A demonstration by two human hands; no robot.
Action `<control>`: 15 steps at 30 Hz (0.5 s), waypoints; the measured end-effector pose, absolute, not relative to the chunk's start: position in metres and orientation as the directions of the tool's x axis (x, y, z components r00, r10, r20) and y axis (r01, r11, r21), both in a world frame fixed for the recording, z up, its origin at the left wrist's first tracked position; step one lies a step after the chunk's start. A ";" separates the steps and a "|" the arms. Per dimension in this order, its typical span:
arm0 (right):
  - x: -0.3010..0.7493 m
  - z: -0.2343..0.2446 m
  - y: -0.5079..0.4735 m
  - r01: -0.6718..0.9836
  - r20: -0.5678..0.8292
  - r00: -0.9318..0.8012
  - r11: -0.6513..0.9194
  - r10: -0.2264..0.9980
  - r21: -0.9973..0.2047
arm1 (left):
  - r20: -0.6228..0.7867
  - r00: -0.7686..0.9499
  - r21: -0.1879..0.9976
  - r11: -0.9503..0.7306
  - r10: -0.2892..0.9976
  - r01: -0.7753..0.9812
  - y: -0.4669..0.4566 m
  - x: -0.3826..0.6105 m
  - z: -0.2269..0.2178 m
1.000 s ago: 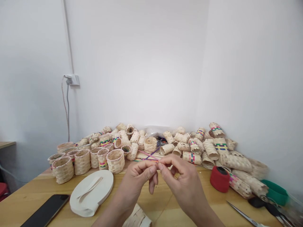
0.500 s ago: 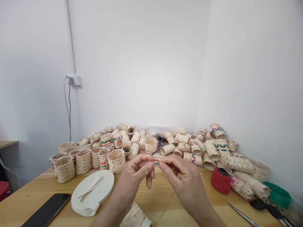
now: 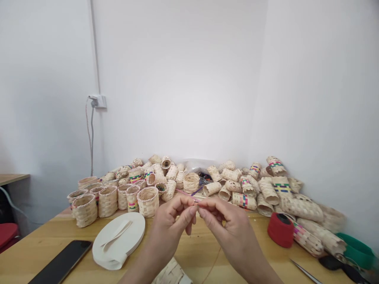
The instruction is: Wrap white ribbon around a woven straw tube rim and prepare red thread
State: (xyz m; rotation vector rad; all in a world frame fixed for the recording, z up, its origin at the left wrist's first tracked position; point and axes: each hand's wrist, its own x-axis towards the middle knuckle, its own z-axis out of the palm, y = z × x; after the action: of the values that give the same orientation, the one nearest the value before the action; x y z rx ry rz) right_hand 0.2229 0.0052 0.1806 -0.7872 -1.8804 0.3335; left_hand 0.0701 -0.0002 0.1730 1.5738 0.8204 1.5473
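Note:
My left hand (image 3: pixel 174 219) and my right hand (image 3: pixel 223 221) meet above the middle of the table, thumb and forefinger of each pinched together, tips touching. Whatever they hold between the fingertips is too small to make out. A thin reddish thread (image 3: pixel 213 263) runs down below my right hand; its upper end is hidden by the fingers. Under my left wrist, a pale woven basket (image 3: pixel 172 274) lies at the table's near edge, partly cut off. Left of the hands lies a flat roll of white tape (image 3: pixel 137 232) with its loose end folded on top.
Several upright woven baskets (image 3: pixel 148 202) stand at left. A heap of woven tubes (image 3: pixel 268 191) lines the wall. On the right are a red spool (image 3: pixel 280 230), a green band (image 3: pixel 357 252) and a pointed metal tool (image 3: pixel 304 271). A phone (image 3: pixel 60 262) lies front left.
The fingertips have drawn together, closing the small gap where something colourful showed. The whole view has shifted slightly, so the table things appear further right.

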 end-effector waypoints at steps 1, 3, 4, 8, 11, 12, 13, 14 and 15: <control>0.223 0.180 0.005 0.375 0.704 -0.262 0.742 0.660 -0.556 | 0.505 0.060 0.863 -0.503 0.861 -0.057 0.000 0.070 0.172; 0.224 0.180 0.005 0.394 0.707 -0.273 0.746 0.653 -0.537 | 0.509 0.066 0.861 -0.509 0.858 -0.026 0.001 0.069 0.170; 0.224 0.180 0.006 0.405 0.717 -0.284 0.758 0.636 -0.511 | 0.510 0.068 0.859 -0.511 0.857 -0.006 0.001 0.069 0.170; 0.224 0.180 0.006 0.433 0.789 -0.319 0.821 0.525 -0.372 | 0.512 0.067 0.854 -0.516 0.856 0.067 0.001 0.069 0.169; 0.222 0.181 0.003 0.456 0.821 -0.309 0.832 0.480 -0.315 | 0.508 0.062 0.859 -0.511 0.859 0.046 -0.001 0.070 0.171; 0.222 0.182 0.001 0.460 0.832 -0.295 0.833 0.471 -0.308 | 0.503 0.053 0.863 -0.504 0.863 0.014 -0.002 0.070 0.172; 0.223 0.184 -0.002 0.458 0.840 -0.283 0.835 0.463 -0.305 | 0.499 0.039 0.866 -0.499 0.866 -0.025 -0.003 0.070 0.172; 0.224 0.185 -0.005 0.447 0.842 -0.281 0.839 0.460 -0.310 | 0.495 0.021 0.868 -0.493 0.868 -0.065 -0.004 0.069 0.172; 0.226 0.186 -0.010 0.423 0.837 -0.299 0.850 0.459 -0.315 | 0.487 0.003 0.869 -0.485 0.873 -0.097 -0.004 0.067 0.172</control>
State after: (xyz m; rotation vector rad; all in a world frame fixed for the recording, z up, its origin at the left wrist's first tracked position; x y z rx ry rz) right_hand 0.2264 -0.0098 0.1857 -0.6550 -1.9278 0.0405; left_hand 0.0672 -0.0040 0.1720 1.5076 0.8327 1.5910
